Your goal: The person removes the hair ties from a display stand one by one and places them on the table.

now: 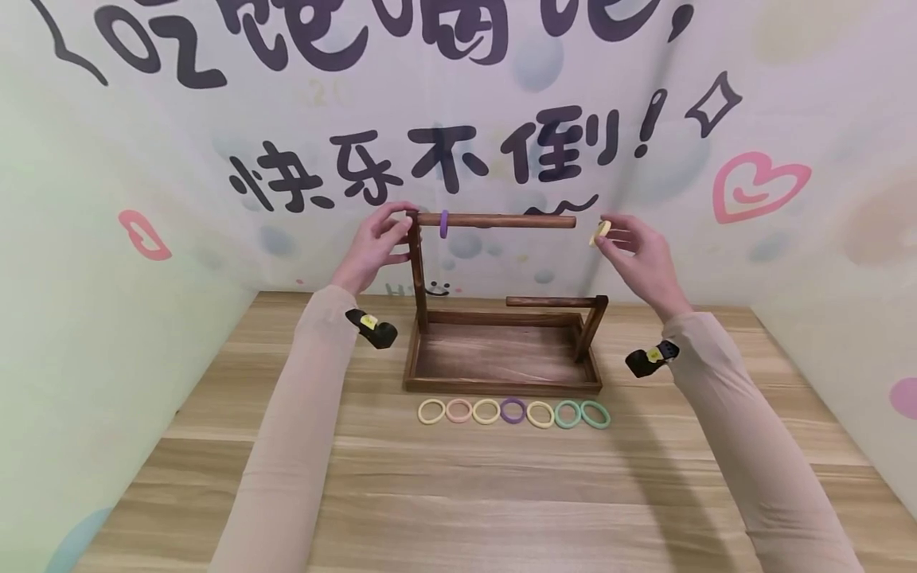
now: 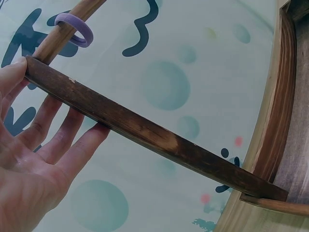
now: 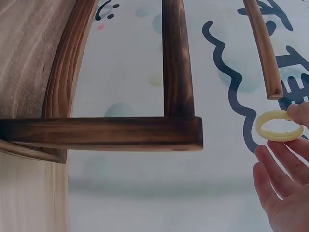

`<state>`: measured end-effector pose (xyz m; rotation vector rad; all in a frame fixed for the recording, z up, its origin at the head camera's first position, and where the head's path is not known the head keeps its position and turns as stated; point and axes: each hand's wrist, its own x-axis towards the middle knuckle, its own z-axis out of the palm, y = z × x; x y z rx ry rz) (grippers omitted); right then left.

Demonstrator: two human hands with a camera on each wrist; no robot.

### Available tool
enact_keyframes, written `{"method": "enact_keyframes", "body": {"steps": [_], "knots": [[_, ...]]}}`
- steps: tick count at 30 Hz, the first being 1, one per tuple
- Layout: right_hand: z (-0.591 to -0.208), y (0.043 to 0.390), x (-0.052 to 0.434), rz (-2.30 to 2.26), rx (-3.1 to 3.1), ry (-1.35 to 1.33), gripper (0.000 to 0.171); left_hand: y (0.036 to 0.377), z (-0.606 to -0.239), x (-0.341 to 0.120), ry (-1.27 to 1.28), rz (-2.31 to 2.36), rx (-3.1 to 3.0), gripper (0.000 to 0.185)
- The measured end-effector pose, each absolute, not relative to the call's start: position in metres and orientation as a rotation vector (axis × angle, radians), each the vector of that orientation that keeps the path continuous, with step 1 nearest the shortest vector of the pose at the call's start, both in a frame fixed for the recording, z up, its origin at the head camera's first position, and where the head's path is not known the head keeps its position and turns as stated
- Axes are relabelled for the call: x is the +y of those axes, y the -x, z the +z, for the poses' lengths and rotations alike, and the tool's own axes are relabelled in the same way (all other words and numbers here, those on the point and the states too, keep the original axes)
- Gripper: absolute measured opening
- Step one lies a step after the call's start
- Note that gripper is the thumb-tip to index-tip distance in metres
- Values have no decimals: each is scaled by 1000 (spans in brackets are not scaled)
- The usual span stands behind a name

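Note:
A dark wooden rack [image 1: 501, 374] with a tray base stands on the table. Its tall left post [image 2: 145, 130] carries a long top rod [image 1: 501, 220], and one purple ring [image 1: 444, 224] [image 2: 72, 30] hangs on that rod near the post. My left hand [image 1: 399, 232] [image 2: 53, 104] holds the top of the post, thumb at the rod's end and fingers behind. My right hand [image 1: 605, 236] [image 3: 289, 133] pinches a pale yellow ring [image 1: 600, 231] [image 3: 279, 125] just past the rod's free right end [image 3: 270, 82], not touching it.
Several rings [image 1: 513, 411] in yellow, pink, purple and green lie in a row on the wooden table [image 1: 458, 493] in front of the rack. A shorter lower bar [image 1: 552, 302] [image 3: 101, 133] sits at the rack's right. Printed walls close in behind and on both sides.

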<state>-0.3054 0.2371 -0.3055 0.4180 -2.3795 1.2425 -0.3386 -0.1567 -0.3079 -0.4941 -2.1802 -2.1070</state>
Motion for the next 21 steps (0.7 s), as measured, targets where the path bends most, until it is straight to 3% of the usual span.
{"method": "enact_keyframes", "body": {"steps": [21], "knots": [[-331, 288, 269, 1338, -2371, -370, 44, 340, -308, -157, 503, -2117, -2166, 24]]}}
